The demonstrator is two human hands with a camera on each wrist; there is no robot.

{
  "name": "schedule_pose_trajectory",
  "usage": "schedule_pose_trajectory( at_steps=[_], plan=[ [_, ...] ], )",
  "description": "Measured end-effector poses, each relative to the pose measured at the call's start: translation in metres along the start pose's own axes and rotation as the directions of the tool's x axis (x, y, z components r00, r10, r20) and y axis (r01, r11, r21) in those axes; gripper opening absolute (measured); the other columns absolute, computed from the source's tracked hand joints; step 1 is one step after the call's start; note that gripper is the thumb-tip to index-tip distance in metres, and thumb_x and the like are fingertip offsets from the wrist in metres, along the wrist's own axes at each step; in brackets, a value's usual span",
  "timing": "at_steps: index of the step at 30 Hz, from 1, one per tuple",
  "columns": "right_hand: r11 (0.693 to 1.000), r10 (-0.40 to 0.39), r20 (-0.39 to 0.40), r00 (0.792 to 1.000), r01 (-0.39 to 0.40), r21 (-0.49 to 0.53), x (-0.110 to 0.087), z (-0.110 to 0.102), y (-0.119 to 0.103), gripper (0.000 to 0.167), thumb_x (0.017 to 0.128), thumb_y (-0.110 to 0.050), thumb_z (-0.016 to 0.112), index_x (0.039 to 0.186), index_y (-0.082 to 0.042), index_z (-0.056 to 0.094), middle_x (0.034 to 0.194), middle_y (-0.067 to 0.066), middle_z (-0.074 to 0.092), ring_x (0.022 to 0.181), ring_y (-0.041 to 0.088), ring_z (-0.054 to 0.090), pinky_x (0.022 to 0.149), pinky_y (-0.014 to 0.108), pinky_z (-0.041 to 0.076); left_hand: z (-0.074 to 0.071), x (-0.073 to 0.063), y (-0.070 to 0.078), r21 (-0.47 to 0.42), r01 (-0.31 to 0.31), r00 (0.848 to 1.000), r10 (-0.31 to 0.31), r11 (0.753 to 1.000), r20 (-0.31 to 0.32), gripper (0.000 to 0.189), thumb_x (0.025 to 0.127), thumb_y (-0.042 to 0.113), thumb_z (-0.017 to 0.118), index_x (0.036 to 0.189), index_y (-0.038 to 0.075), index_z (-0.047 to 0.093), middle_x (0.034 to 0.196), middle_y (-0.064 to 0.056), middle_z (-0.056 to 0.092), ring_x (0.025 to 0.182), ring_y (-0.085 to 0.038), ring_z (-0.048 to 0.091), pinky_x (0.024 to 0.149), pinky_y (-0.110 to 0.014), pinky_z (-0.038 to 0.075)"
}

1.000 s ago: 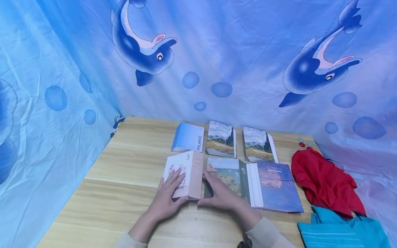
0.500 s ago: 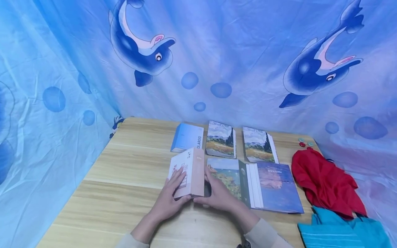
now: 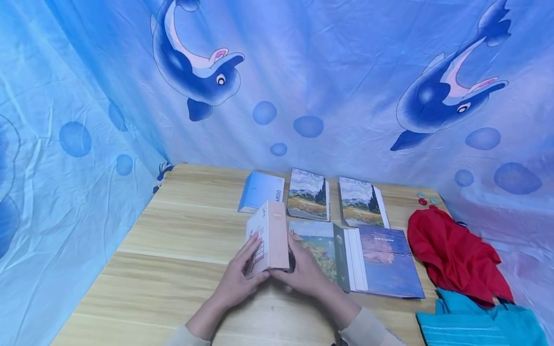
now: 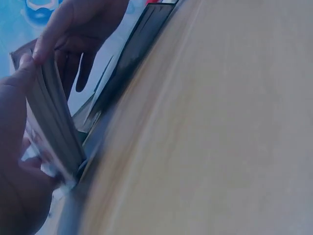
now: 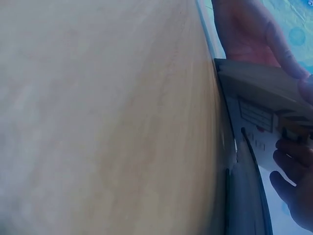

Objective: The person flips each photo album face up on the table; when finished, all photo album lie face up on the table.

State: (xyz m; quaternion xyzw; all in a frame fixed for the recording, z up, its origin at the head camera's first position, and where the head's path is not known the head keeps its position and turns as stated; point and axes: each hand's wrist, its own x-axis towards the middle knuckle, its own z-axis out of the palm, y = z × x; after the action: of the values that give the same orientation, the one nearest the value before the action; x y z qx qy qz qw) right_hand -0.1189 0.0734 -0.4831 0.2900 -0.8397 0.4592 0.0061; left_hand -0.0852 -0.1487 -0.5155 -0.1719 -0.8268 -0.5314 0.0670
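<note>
Tipped up more than it was half a second ago, the pale book (image 3: 279,235) has swung its pink side up, and the left hand (image 3: 238,278) has slid a bit to the right with it. It sits right between the two hands. The left hand pinches it, with fingers on the white cover and a thumb at the near end. The right hand (image 3: 305,271) has its thumb at that end too, but its fingers look loose and spread along the far cover; I can't tell if they press on it. To tip it well, I think both thumbs should stay near each other so the pages don't flop out, and the right fingers should lie flat to catch the weight. Slow is best, since the book could slip. Just past the right fingers lies the green painted book (image 3: 316,245), so that hand should stay off it and not bump it. Next along is the purple album (image 3: 389,259). Beyond the far end of the grip is the blue book (image 3: 261,190), close enough to knock. Far off to the right of the grip lies a red cloth (image 3: 454,254).
</note>
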Motion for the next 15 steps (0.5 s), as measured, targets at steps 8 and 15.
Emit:
schedule_pose_trajectory(
  at_steps=[8, 15],
  plan=[
    [0.999, -0.048, 0.020, 0.999, 0.048, 0.011, -0.001, 0.000, -0.009, 0.103, 0.084, -0.053, 0.078, 0.162, -0.020, 0.020, 0.130, 0.003, 0.066, 0.113, 0.015, 0.064, 0.100, 0.040, 0.054, -0.007, 0.003, -0.004, -0.241, -0.011, 0.998, 0.027, 0.971, 0.063, 0.090, 0.084, 0.011, 0.083, 0.159, 0.019, 0.035, 0.167, -0.013, 0.022, 0.152, -0.033, 0.019, 0.118, -0.024, 0.022],
    [0.996, -0.084, 0.029, 0.996, 0.085, -0.026, -0.001, 0.000, -0.012, 0.109, 0.085, -0.049, 0.079, 0.163, -0.016, 0.011, 0.122, 0.008, 0.069, 0.106, 0.018, 0.067, 0.095, 0.040, 0.057, -0.011, 0.007, -0.002, -0.366, 0.015, 0.994, 0.025, 0.930, 0.105, 0.087, 0.084, 0.005, 0.080, 0.158, 0.015, 0.035, 0.167, -0.014, 0.021, 0.149, -0.038, 0.026, 0.116, -0.031, 0.030]
  ],
)
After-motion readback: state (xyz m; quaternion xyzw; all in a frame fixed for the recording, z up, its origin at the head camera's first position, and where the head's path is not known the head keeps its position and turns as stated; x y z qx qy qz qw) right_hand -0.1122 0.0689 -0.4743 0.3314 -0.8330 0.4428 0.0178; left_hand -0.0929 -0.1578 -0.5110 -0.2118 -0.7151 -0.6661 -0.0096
